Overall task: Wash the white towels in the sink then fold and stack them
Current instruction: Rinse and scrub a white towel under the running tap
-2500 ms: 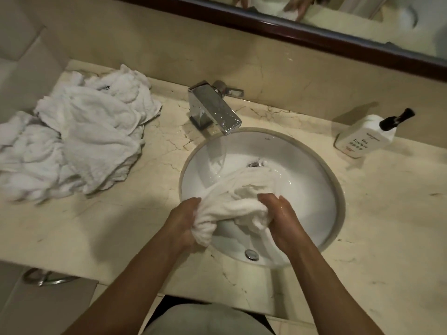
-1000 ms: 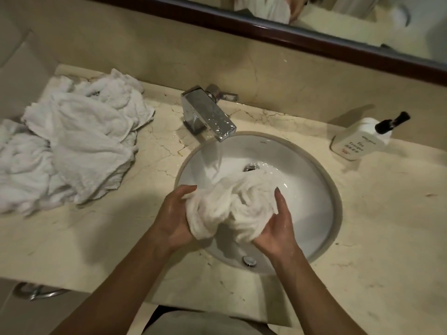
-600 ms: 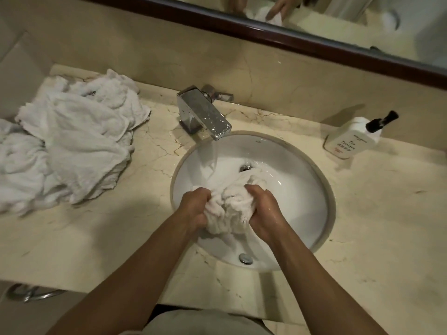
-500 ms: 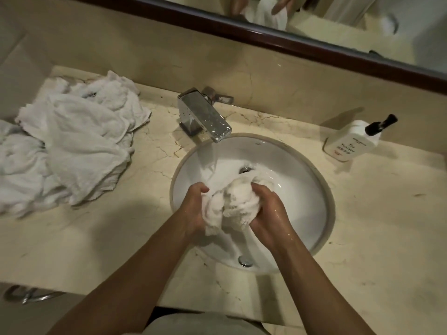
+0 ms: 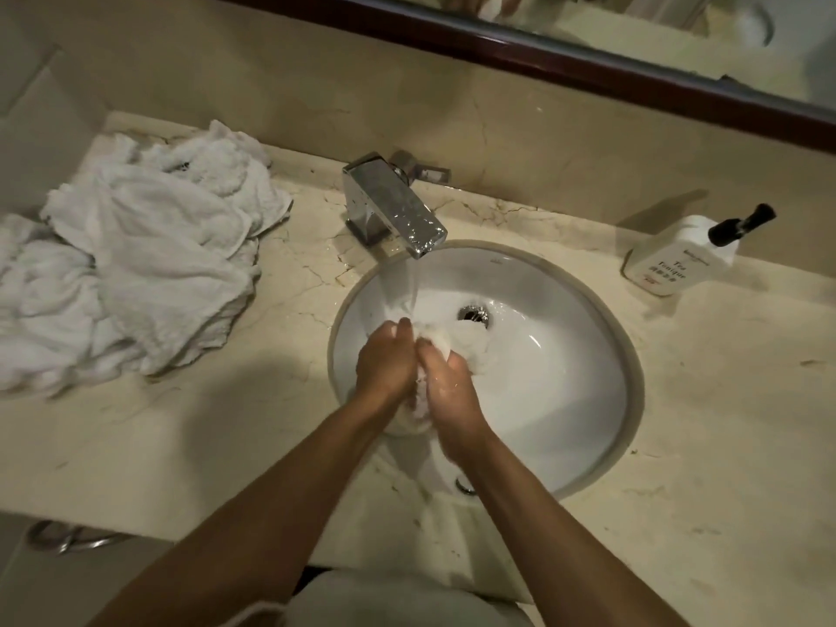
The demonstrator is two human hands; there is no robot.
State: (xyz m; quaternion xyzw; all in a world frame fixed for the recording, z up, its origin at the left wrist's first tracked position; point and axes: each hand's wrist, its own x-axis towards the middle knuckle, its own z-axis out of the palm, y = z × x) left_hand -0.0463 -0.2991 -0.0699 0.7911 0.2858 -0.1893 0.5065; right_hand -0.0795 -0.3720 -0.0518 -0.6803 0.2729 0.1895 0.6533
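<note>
Left hand (image 5: 384, 364) and right hand (image 5: 445, 380) both clamp one wet towel (image 5: 470, 350), bunched tight between palms over sink (image 5: 565, 400) basin. One faucet (image 5: 398, 214) running, stream lands just beside left knuckles. Pile of towels (image 5: 135, 273) on countertop (image 5: 724, 423), left of sink; count unclear. One pump bottle (image 5: 674, 260) right.
</note>
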